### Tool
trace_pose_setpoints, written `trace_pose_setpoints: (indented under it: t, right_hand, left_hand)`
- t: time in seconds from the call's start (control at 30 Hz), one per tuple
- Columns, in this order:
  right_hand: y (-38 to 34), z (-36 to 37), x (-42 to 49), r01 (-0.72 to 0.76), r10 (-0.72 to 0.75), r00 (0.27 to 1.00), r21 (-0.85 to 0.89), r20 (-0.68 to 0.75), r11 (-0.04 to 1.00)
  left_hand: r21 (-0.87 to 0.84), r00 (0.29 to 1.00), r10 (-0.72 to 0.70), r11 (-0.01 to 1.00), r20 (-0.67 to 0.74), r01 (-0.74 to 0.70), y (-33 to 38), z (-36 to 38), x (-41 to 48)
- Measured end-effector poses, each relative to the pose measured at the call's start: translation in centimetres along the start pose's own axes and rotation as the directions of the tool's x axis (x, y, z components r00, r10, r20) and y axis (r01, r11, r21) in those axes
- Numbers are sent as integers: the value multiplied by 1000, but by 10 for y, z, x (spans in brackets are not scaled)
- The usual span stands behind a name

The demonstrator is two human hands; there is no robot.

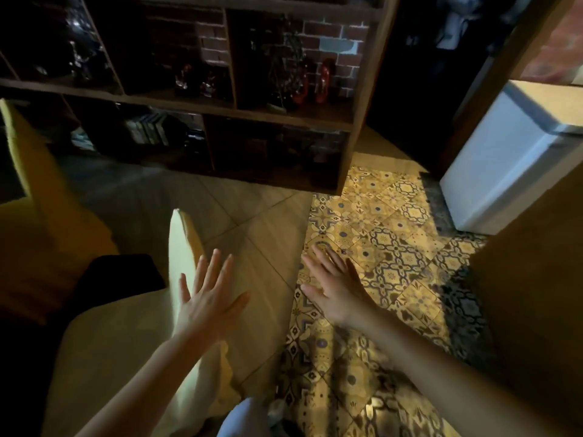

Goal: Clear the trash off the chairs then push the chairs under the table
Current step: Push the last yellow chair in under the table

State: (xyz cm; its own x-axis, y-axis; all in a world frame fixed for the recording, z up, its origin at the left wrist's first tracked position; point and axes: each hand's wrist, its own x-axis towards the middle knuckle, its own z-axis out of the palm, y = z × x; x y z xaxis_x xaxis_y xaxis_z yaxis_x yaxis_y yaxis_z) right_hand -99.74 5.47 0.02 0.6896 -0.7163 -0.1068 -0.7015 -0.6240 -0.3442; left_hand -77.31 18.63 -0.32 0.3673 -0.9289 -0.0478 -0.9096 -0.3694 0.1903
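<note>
1. Both hands released, gripping nothing. L hand [208, 299]: palm down, fingers straight & fanned. R hand [336, 288]: palm down, fingers straight, closer together.
2. L hand lies over the edge of the near chair [104, 357]; contact w/ it: cannot tell. R hand hangs over the patterned tiles [388, 247], apart from the chair.
3. Near chair: cream-yellow fabric upholstery, soft rounded edges, lower left of view. Narrow upright padded part rises just beyond the L fingertips.
4. 2nd chair [28, 171]: yellow, same padded look, far left, beyond the first. Dark flat shape [120, 279] between the two; too dim to ID.
5. Floor: plain wood-look tiles [252, 222] laid on the diagonal, meeting the ornate yellow/grey floral squares at right.
6. Shelf unit [367, 89]: dark wood, boxy open cubbies, brick wall showing thru the back; glossy red ornaments [326, 80] in one cubby.
7. White smooth box-shaped cabinet [504, 159] at right; flat brown panel [536, 326] nearer the camera.
</note>
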Motion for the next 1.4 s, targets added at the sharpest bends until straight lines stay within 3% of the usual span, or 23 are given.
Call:
trace_pose_setpoints:
  t: [0.27,0.47,0.6,0.8,1.03,1.17,1.3,1.4]
  right_hand:
    - [-26,-12,104,237,-238,968,20,80,971]
    - [-56,-1,173,446,-441,870,27,221,894]
    - [-79,3,224,632,-601,738,-4,305,775]
    - [-115,3,287,852,-776,460,32,432,523]
    - [-149,24,316,968,-817,157,76,555,237]
    - [-159,37,324,951,-738,119,136,665,276]
    - [-149,42,341,985,-806,67,91,588,148]
    - [-149,46,347,993,-831,59,50,554,104]
  left_hand:
    - [-3,979,-195,981,-51,195,-37,-8,36]
    - [-31,899,-438,899,-28,437,-58,-1,43]
    - [-77,800,-601,797,1,599,-58,9,42]
    - [-200,597,-801,579,38,790,-45,9,45]
    - [-282,354,-934,329,40,901,-9,31,24]
    - [-268,243,-958,196,155,943,25,55,10]
    - [-281,111,-993,117,-40,953,30,58,24]
    - [-320,35,-999,46,-39,946,15,52,37]
